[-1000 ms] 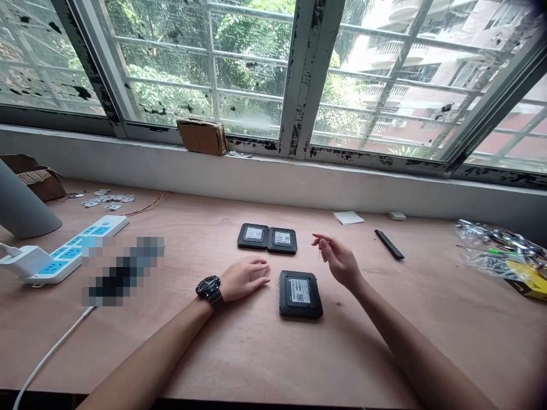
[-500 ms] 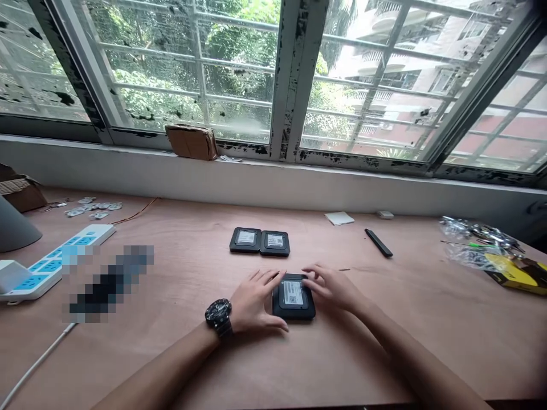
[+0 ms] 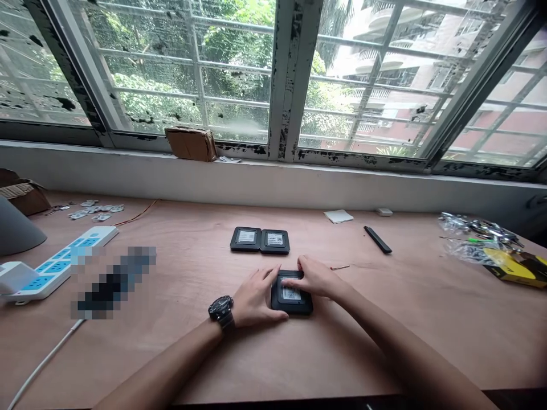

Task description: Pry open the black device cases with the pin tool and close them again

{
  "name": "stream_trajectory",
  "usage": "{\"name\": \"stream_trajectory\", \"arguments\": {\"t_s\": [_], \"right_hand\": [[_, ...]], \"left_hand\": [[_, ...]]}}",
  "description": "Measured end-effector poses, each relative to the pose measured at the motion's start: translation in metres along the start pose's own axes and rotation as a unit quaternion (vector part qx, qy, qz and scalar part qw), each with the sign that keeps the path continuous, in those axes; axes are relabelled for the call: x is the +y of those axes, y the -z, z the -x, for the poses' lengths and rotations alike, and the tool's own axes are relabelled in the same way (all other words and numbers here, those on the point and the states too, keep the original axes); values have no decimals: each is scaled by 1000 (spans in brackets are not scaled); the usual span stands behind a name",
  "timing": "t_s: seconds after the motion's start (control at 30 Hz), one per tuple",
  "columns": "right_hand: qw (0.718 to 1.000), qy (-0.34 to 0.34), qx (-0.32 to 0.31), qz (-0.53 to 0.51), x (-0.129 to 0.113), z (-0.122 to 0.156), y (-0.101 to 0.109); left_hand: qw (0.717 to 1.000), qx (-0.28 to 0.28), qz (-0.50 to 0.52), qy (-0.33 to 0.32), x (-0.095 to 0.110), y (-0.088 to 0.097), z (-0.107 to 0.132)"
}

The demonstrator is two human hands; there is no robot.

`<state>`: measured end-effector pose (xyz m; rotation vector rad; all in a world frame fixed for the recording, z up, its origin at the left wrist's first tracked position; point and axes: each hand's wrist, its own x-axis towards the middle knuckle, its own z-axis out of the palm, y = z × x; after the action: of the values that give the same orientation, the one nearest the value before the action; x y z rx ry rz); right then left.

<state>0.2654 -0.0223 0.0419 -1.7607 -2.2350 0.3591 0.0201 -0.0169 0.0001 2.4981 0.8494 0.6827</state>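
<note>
A flat black square case with a white printed label (image 3: 298,308) lies in front of me on the table. My left hand (image 3: 255,299), with a black watch on its wrist, spans the case's left side, index finger near the far corner and thumb along the near edge. My right hand (image 3: 314,278) grips the far right part, its thumb lying across the label and its fingers curled over the far edge. Part of the label is covered by that thumb. Two similar black cases, a left one (image 3: 245,239) and a right one (image 3: 274,242), lie side by side farther back.
Right of my right hand is a thin rod with a reddish end (image 3: 341,267). Beyond it lie a black strip (image 3: 378,240), a white pad (image 3: 338,216) and plastic bags (image 3: 470,250) beside a yellow-black box (image 3: 519,267). A power strip (image 3: 64,259) and a pixelated dark object (image 3: 113,285) are left.
My right hand has moved left onto the case, its thumb now over the label. My left thumb has come up to the near edge. The view has shifted slightly.
</note>
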Motion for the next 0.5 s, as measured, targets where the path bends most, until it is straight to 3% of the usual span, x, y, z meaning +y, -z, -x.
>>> {"name": "stream_trajectory", "arguments": {"t_s": [0.2,0.5], "right_hand": [[999,29,28,8,-6,-13,-17],[999,17,21,-28,1,-22,-19]], "left_hand": [[1000,3,7,16,-6,6,2],[999,-6,18,31,-13,3,1]]}}
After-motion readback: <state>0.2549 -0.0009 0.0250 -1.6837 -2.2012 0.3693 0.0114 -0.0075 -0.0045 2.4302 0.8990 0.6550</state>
